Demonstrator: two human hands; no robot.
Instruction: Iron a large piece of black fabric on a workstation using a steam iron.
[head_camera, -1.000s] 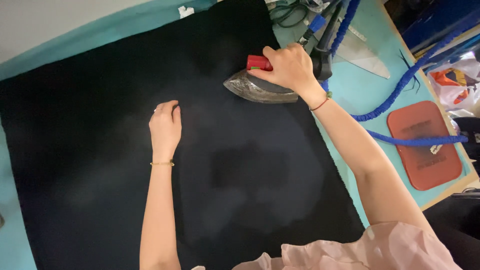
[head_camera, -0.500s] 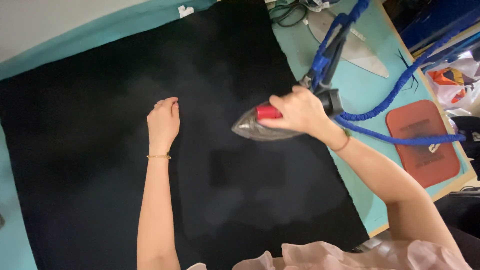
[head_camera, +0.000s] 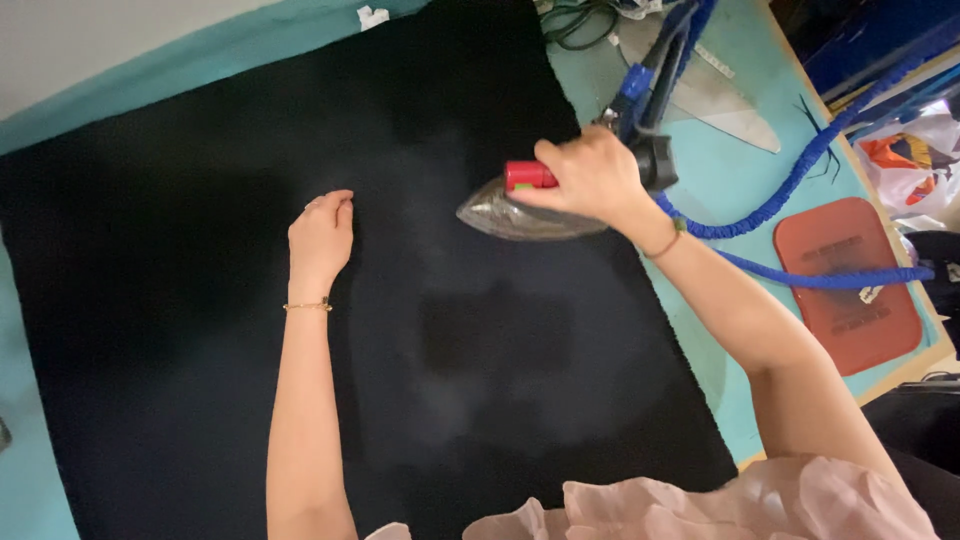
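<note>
R hand (head_camera: 590, 178) fingers wrapped round the red handle of the iron (head_camera: 528, 210), its soleplate flat on the black fabric (head_camera: 200, 380) nr the right edge; L hand (head_camera: 320, 238) pressed flat on the cloth, fingers together, well left of iron; blue hose (head_camera: 800, 170) trails over teal table (head_camera: 745, 180) by a red-brown mat (head_camera: 850, 290).

A big cloth (head_camera: 200, 350) lies spread on the table (head_camera: 740, 190) and covers most of it. The left hand (head_camera: 320, 238) rests flat on the cloth near its middle. To the right of it, the iron (head_camera: 525, 212) sits on the cloth close to the cloth's right edge, with the right hand (head_camera: 590, 178) on top of its handle. A hose (head_camera: 800, 170) runs from the iron across the bare table to the right. A flat pad (head_camera: 850, 285) lies near the table's right edge, under the hose. A clear ruler (head_camera: 725, 105) lies toward the far right corner.
</note>
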